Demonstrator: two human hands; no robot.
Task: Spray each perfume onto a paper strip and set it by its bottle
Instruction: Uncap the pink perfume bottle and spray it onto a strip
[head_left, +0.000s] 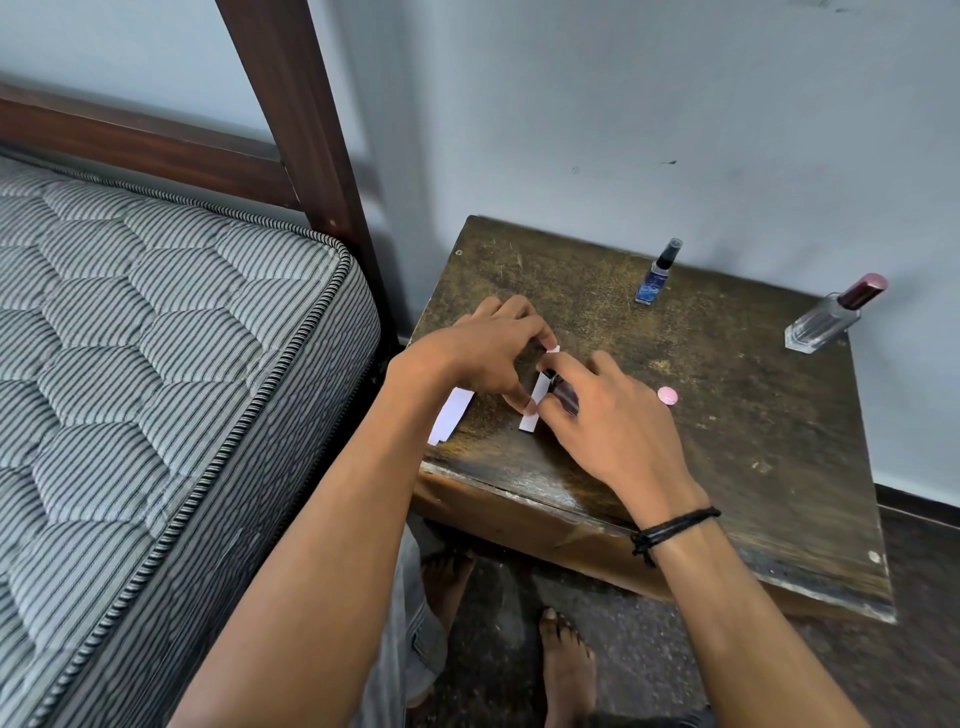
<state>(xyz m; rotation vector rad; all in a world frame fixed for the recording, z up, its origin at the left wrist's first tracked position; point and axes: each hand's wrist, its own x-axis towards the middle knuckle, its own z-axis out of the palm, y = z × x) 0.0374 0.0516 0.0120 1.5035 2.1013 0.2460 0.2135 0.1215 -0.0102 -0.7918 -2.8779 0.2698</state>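
Pinching a paper strip (529, 422) in left fingers (519, 399), dark bottle (567, 399) gripped in right fingers (582, 373), I noted blue bottle (655, 275) and clear bottle (826, 321) had no strips yet.

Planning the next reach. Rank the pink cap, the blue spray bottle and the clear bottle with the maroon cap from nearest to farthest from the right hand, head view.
From the right hand:
1. pink cap, just to its right.
2. blue spray bottle, farther back.
3. clear bottle with maroon cap, far back right.
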